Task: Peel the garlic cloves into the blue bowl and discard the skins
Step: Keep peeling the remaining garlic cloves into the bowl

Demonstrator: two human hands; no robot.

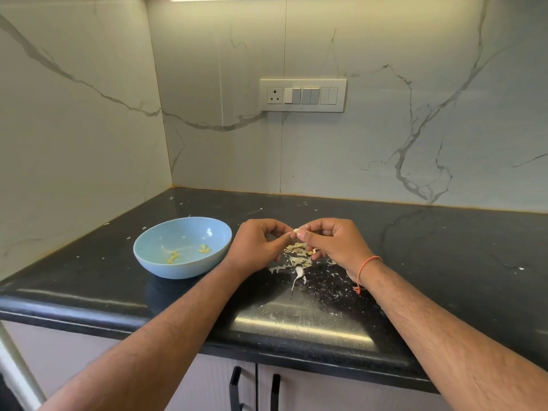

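Note:
A blue bowl (154, 259) sits on the black counter, left of my hands, with a few small yellowish garlic pieces (204, 248) inside. My left hand (256, 244) and my right hand (332, 241) meet fingertip to fingertip above the counter and together pinch one small pale garlic clove (296, 231). Below them lies a heap of papery garlic skins (298, 256). An unpeeled clove with a long tail (299, 273) lies on the counter just in front of the heap.
The black counter (430, 247) is speckled with skin flakes around the hands. Marble walls close off the left and the back, with a switch panel (303, 95) on the back wall. Cabinet doors with black handles (235, 387) hang below the counter's front edge.

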